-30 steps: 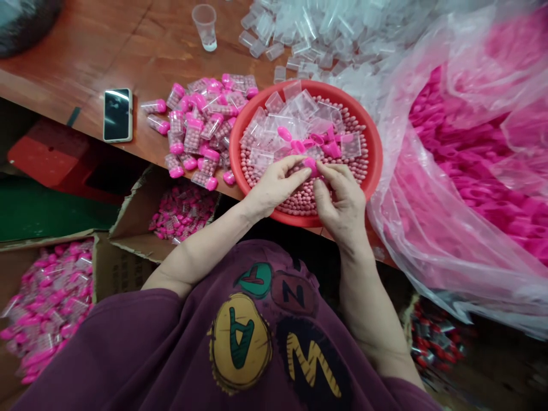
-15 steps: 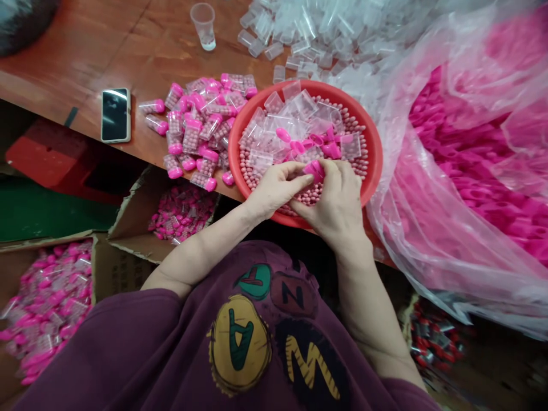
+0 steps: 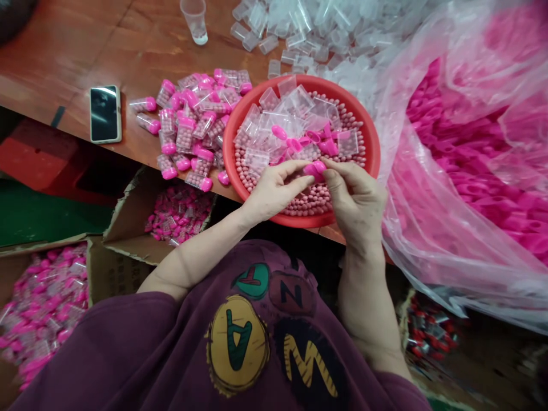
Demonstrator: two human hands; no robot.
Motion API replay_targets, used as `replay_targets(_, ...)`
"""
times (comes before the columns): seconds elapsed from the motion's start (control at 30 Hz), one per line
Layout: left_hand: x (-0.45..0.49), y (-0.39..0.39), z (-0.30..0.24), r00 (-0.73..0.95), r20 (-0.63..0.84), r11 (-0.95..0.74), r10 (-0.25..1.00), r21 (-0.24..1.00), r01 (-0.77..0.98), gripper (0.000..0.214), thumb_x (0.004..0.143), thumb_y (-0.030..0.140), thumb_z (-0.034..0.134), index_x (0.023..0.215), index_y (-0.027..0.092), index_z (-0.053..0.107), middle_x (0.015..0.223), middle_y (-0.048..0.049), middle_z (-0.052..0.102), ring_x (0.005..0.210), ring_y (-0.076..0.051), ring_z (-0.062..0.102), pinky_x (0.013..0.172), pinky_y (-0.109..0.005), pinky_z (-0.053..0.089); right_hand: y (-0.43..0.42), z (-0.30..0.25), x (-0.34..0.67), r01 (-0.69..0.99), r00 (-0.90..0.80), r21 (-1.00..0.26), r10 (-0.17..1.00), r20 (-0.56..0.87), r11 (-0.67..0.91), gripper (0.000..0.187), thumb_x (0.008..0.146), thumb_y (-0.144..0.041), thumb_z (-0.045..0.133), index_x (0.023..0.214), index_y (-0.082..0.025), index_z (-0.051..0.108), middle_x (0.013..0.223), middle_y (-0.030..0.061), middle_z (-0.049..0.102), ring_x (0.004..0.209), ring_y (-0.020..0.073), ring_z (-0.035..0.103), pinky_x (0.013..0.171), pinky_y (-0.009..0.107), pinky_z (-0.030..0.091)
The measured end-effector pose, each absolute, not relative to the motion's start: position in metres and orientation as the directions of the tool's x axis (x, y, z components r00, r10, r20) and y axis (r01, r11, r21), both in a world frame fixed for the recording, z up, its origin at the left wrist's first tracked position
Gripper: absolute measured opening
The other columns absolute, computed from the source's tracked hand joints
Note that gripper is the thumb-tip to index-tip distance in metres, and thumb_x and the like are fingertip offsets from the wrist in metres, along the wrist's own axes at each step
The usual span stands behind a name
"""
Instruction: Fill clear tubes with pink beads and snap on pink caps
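Above the near side of a red basin [image 3: 228, 142], my left hand [image 3: 276, 187] pinches a small pink cap [image 3: 315, 169] between thumb and fingers. From the other side, the thumb and fingertips of my right hand [image 3: 358, 197] are closed on the same cap. Whether a clear container is attached to it is hidden by my fingers. The basin holds pink beads [image 3: 306, 204], clear plastic containers [image 3: 278, 123] and several loose pink caps [image 3: 329, 145] close beyond my fingertips.
Filled, pink-capped containers [image 3: 186, 128] are heaped left of the basin, near a phone [image 3: 105, 114] and a clear cup [image 3: 196, 23]. Empty clear containers [image 3: 308, 34] pile up behind. A plastic bag of pink caps [image 3: 475, 165] stands right. Cardboard boxes [image 3: 113, 268] sit lower left.
My right hand has shifted slightly right and turned, its fingers now more drawn in at the cap. My left hand keeps its pinch. The whole view has moved a little.
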State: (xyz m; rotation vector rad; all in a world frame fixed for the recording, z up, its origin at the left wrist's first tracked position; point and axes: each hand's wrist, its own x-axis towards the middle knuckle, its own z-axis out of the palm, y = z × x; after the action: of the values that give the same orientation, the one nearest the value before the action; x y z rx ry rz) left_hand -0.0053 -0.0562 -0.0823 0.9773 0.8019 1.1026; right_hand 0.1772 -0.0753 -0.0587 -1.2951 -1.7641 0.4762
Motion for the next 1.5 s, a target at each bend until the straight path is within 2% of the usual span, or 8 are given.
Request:
replay_targets(0.23, -0.005, -0.056, -0.084, 0.265, 0.003, 0.1, 0.964, 0.924, -0.37, 0.029, 0.094, 0.033, 0.091, 0.118, 0.019, 0.087, 0.116, -0.006, 0.086, 0.118, -0.022, 0.08, 0.114, -0.036, 0.06, -0.075, -0.053, 0.174, 0.569, -0.009, -0.751, 0.915, 0.403, 0.336, 0.026, 0.112, -0.046, 0.07, 0.12, -0.028, 0.087, 0.112, 0.0069, 0.089, 0.105, 0.0271, 0.085, 0.099, 0.046, 0.071)
replay_targets(0.33, -0.003, -0.055, -0.085, 0.23, -0.039, 0.127, 0.972, 0.916, -0.379, 0.024, 0.096, 0.029, 0.088, 0.117, 0.018, 0.086, 0.116, -0.0058, 0.086, 0.116, -0.021, 0.08, 0.114, -0.037, 0.061, -0.078, -0.058, 0.175, 0.667, -0.151, -0.616, 0.885, 0.44, 0.42, 0.03, 0.112, -0.042, 0.065, 0.132, -0.027, 0.083, 0.126, 0.0117, 0.086, 0.117, 0.0314, 0.082, 0.108, 0.053, 0.068)
replay_targets(0.5, 0.001, -0.053, -0.086, 0.223, -0.167, 0.244, 0.96, 0.892, -0.381, 0.023, 0.096, 0.028, 0.088, 0.117, 0.017, 0.085, 0.106, -0.005, 0.087, 0.106, -0.021, 0.082, 0.11, -0.039, 0.064, -0.08, -0.082, 0.163, 0.839, -0.251, -0.34, 0.856, 0.452, 0.425, 0.075, 0.096, -0.051, 0.078, 0.158, -0.013, 0.06, 0.147, 0.0273, 0.072, 0.137, 0.0475, 0.069, 0.118, 0.071, 0.055)
replay_targets(0.97, 0.002, -0.055, -0.072, 0.261, -0.291, 0.367, 0.921, 0.873, -0.321, 0.022, 0.094, 0.032, 0.096, 0.099, 0.013, 0.085, 0.088, -0.0023, 0.082, 0.078, -0.013, 0.073, 0.082, -0.027, 0.063, -0.068, -0.101, 0.159, 0.877, -0.253, -0.249, 0.836, 0.487, 0.411, 0.056, 0.09, -0.059, 0.077, 0.127, -0.019, 0.065, 0.112, 0.0176, 0.066, 0.11, 0.0432, 0.064, 0.104, 0.069, 0.055)
replay_targets(1.17, 0.011, -0.058, -0.077, 0.264, -0.269, 0.332, 0.926, 0.913, -0.238, 0.027, 0.098, 0.041, 0.091, 0.106, 0.016, 0.087, 0.087, -0.0034, 0.081, 0.081, -0.017, 0.073, 0.08, -0.03, 0.064, -0.08, -0.092, 0.157, 0.901, -0.205, -0.252, 0.859, 0.47, 0.353, 0.04, 0.097, -0.051, 0.072, 0.122, -0.02, 0.067, 0.108, 0.0161, 0.069, 0.108, 0.0407, 0.067, 0.101, 0.064, 0.056)
replay_targets(1.27, 0.003, -0.067, -0.07, 0.237, -0.164, 0.21, 0.958, 0.96, -0.184, 0.017, 0.101, 0.03, 0.081, 0.108, 0.016, 0.085, 0.095, -0.0044, 0.082, 0.091, -0.018, 0.075, 0.087, -0.029, 0.063, -0.093, -0.078, 0.151, 0.853, -0.283, -0.309, 0.869, 0.407, 0.422, 0.056, 0.096, -0.048, 0.077, 0.14, -0.016, 0.065, 0.12, 0.0198, 0.075, 0.113, 0.0413, 0.071, 0.098, 0.06, 0.059)
replay_targets(1.37, -0.036, -0.084, -0.055, 0.12, -0.031, 0.045, 0.992, 0.993, -0.113, 0.023, 0.099, 0.025, 0.077, 0.12, 0.019, 0.083, 0.104, -0.003, 0.083, 0.096, -0.017, 0.075, 0.09, -0.028, 0.061, -0.096, -0.062, 0.156, 0.692, -0.433, -0.5, 0.854, 0.289, 0.52, 0.069, 0.098, -0.047, 0.081, 0.159, -0.02, 0.059, 0.145, 0.0193, 0.076, 0.129, 0.0386, 0.073, 0.105, 0.056, 0.062)
replay_targets(1.5, -0.132, -0.111, -0.056, -0.221, -0.089, 0.116, 0.971, 0.987, 0.112, 0.03, 0.101, 0.032, 0.079, 0.13, 0.027, 0.079, 0.089, 0.0032, 0.075, 0.074, -0.015, 0.064, 0.076, -0.031, 0.054, -0.064, -0.063, 0.179, 0.688, -0.328, -0.573, 0.895, 0.302, 0.446, 0.023, 0.11, -0.036, 0.066, 0.126, -0.027, 0.079, 0.123, 0.012, 0.082, 0.114, 0.031, 0.079, 0.104, 0.05, 0.065)
